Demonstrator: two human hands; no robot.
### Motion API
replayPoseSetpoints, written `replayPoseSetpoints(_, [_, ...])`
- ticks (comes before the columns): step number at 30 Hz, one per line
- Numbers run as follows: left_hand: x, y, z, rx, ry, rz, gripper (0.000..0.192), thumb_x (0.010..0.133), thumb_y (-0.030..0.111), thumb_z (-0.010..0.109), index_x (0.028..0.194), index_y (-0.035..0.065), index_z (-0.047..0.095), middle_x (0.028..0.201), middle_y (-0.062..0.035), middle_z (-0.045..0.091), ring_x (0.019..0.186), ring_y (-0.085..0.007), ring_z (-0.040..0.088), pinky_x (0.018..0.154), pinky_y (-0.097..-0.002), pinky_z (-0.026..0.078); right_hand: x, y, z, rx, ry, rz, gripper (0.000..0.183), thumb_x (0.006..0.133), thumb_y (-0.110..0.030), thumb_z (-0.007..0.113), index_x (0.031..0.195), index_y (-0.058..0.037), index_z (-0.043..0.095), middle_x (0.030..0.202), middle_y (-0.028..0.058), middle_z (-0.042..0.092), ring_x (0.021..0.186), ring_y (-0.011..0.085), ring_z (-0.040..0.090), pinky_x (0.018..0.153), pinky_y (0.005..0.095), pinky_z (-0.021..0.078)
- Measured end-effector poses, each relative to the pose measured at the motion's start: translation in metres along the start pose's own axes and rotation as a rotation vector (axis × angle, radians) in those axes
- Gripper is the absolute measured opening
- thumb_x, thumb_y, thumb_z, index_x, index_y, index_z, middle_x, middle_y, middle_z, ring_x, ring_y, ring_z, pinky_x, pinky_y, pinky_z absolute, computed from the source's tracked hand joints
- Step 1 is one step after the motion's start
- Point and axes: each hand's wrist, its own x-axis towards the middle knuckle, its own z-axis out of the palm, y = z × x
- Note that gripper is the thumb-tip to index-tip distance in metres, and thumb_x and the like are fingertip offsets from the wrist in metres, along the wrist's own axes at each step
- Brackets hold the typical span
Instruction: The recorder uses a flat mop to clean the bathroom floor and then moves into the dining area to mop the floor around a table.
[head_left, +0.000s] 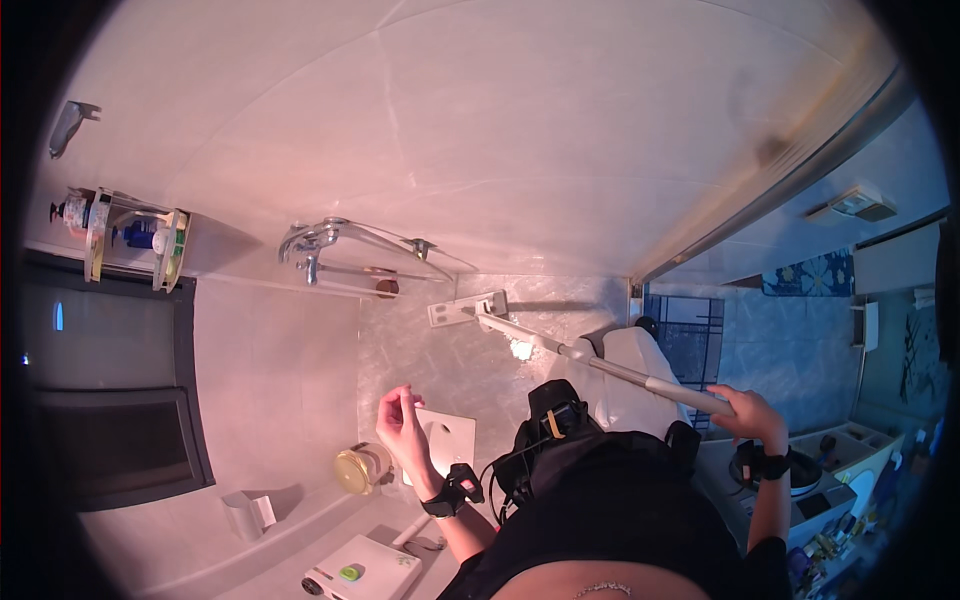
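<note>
My right hand is closed around the upper end of a mop's pole. The flat mop slants down from there to its rectangular head, which rests on the wet-looking bathroom floor near the wall. My left hand is raised over the floor with its fingers curled; whether anything is between them I cannot tell. Below it is a white square panel with a small dark spot. A strapped device sits on each wrist.
A lidded bucket stands by the left wall, near a white toilet tank. A shower mixer and a bottle rack are on the wall. At right are a washbasin, a dark mat and a glass partition's metal edge.
</note>
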Motion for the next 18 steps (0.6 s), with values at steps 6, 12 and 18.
replayPoseSetpoints(6, [0.0005,-0.0032,-0.0017,-0.006,0.005,0.012,0.012,0.087,0.012,0.058,0.091,0.0001,0.06,0.071,-0.0037,0.059,0.065,-0.0086,0.053,0.062,-0.0206,0.042,0.0003,-0.0046,-0.0016,-0.02,0.004,-0.01,0.051,0.077,-0.017,0.063,0.125,-0.0104,0.045,0.082,0.0154,0.064,0.057,0.0216,0.064,0.052,0.0309,0.0541])
replayPoseSetpoints(12, [0.0013,-0.0074,-0.0007,-0.029,-0.003,0.016,0.012,0.087,0.011,0.057,0.09,-0.0004,0.06,0.071,-0.0036,0.059,0.066,-0.0084,0.053,0.063,-0.0206,0.042,0.0002,-0.0072,-0.0013,-0.024,-0.007,0.021,0.05,0.078,-0.017,0.062,0.125,-0.0099,0.045,0.084,0.0164,0.064,0.058,0.0217,0.064,0.053,0.0311,0.054])
replayPoseSetpoints(18, [0.0011,-0.0056,0.0033,-0.017,-0.002,0.012,0.011,0.087,0.011,0.057,0.089,-0.0001,0.06,0.071,-0.0034,0.059,0.065,-0.0082,0.053,0.064,-0.0203,0.041,0.0006,-0.0017,-0.0001,-0.025,0.001,-0.009,0.05,0.078,-0.018,0.062,0.124,-0.0103,0.045,0.083,0.0162,0.064,0.057,0.0214,0.064,0.054,0.031,0.0535])
